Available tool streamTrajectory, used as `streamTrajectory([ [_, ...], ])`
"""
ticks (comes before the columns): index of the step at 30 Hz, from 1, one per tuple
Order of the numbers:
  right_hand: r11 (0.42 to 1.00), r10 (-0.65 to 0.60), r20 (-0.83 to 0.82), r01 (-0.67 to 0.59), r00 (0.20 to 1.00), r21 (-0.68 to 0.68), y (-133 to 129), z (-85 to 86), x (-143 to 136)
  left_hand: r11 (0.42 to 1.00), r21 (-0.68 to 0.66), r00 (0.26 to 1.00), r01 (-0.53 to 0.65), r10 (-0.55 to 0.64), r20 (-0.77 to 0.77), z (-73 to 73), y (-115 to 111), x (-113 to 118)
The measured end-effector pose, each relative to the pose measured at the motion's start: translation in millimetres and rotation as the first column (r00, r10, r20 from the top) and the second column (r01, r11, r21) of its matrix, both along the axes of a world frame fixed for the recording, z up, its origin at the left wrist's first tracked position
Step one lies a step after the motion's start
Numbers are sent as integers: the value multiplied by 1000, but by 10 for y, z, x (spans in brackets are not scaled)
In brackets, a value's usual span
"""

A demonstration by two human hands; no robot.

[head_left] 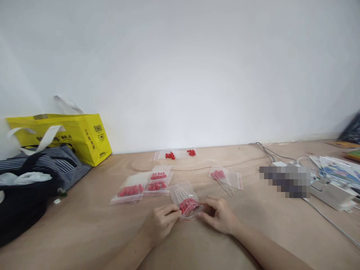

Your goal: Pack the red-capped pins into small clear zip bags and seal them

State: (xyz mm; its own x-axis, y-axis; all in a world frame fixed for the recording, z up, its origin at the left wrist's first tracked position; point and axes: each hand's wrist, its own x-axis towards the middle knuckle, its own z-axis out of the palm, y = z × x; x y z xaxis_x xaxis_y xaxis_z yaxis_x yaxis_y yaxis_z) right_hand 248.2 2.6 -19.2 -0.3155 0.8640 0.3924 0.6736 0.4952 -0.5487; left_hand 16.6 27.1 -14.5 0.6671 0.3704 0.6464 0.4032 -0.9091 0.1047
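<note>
clear zip bag (184,193) — mouth open between both hands — red-tipped sticks (188,204) inside

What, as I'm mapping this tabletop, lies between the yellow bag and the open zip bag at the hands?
Other clear bags holding red pieces lie between the yellow bag and open zip bag, as the head view shows.

Reaches in from the lower edge with left forearm (133,247) and right forearm (263,243) bare, slanting inward. Pinches with left hand (161,224), fingers bent; rounds thumb and forefinger of right hand (221,215) around a small gap, fingertips facing left.
</note>
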Motion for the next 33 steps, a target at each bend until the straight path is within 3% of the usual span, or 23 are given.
streamTrajectory([
  [4, 988, 46, 108, -61, 993, 142, 46, -62, 50, 984, -176, 991, 0, 23, 131, 0, 29, -21],
  [8, 936, 15, 199, -84, 980, 342, 128, -148, 24, 970, -241, 984, -7, 49, 170, 15, 42, -27],
  [16, 861, -52, 249, -83, 967, 501, 145, -147, -3, 998, -40, 999, -41, 41, -16, -32, 26, -37],
  [21, 786, -65, 301, -137, 952, 603, 164, -141, 41, 999, 6, 999, -38, 38, 15, -8, 29, -50],
  [27, 662, -33, 467, -331, 884, 673, 197, -106, 92, 999, 31, 999, -40, 39, 30, 13, 36, -55],
  [33, 635, -28, 479, -355, 877, 686, 202, -138, 64, 997, 61, 998, -45, 41, 57, 61, 18, -40],
])
